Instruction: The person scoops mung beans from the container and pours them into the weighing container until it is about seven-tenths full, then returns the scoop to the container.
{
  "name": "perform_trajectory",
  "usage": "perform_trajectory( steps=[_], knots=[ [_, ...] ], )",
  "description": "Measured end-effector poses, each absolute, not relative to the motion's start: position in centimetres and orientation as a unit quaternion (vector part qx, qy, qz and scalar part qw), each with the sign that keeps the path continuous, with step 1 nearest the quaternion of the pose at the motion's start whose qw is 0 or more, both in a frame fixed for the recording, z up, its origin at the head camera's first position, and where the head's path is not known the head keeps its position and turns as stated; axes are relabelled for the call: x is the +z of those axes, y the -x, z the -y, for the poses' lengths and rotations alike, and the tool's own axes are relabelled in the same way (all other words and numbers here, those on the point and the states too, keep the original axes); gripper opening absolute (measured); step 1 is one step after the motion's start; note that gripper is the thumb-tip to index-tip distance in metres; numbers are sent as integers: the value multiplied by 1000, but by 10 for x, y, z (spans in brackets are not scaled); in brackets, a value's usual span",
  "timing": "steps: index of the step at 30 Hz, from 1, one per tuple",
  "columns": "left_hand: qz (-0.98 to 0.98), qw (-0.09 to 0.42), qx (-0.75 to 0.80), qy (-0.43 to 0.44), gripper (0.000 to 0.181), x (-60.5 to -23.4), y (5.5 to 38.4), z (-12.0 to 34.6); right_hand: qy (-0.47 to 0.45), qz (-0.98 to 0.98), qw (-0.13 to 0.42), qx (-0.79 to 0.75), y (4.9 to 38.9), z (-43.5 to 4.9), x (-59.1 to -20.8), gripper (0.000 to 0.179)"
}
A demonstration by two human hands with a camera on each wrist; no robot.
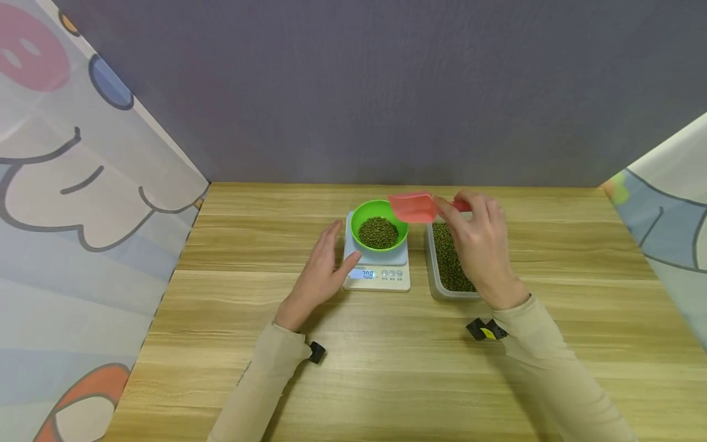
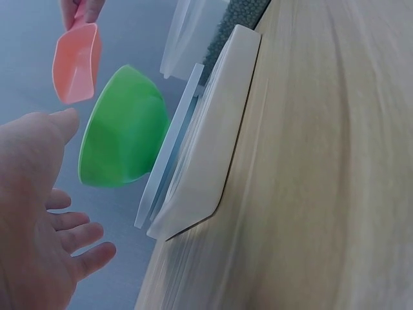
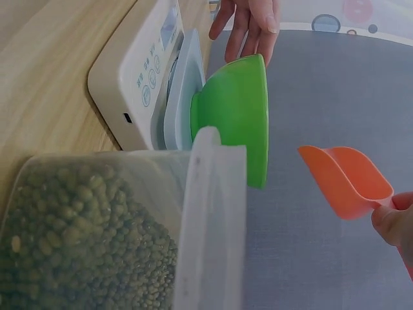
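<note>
from here i see right hand [image 1: 480, 240] pinching pink scoop [image 1: 413, 209], raised near green bowl [image 3: 231, 103]; left hand [image 1: 320, 270], fingers extended, empty, beside bowl. beans [image 1: 378, 233] in bowl, bowl on scale [image 1: 381, 284]; bean tub [image 1: 454, 296] right of scale.

A plain, matt grey-blue upright panel [image 1: 386, 92] stands along the far edge of a pale tan wood-grain tabletop [image 1: 580, 245], whose streaks run left to right. At left hangs a creased white cartoon-printed sheet [image 1: 44, 294], with grey outlines and a pink oval [image 1: 46, 52]; at right, a blue-and-white printed sheet [image 1: 674, 227]. Soft light leaves a pale sheen on the tabletop's near part.
</note>
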State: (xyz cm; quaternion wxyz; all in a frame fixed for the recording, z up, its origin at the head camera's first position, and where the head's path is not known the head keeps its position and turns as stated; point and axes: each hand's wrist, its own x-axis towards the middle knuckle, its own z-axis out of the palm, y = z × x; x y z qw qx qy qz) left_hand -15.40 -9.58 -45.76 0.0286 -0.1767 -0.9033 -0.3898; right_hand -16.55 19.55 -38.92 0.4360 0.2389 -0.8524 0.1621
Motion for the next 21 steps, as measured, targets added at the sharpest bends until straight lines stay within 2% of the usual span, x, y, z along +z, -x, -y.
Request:
perform_trajectory(
  steps=[21],
  knots=[
    [908,31,-379,177,82,-459,152,103,-206,865,385,248,145,-236,-409,33]
  ],
)
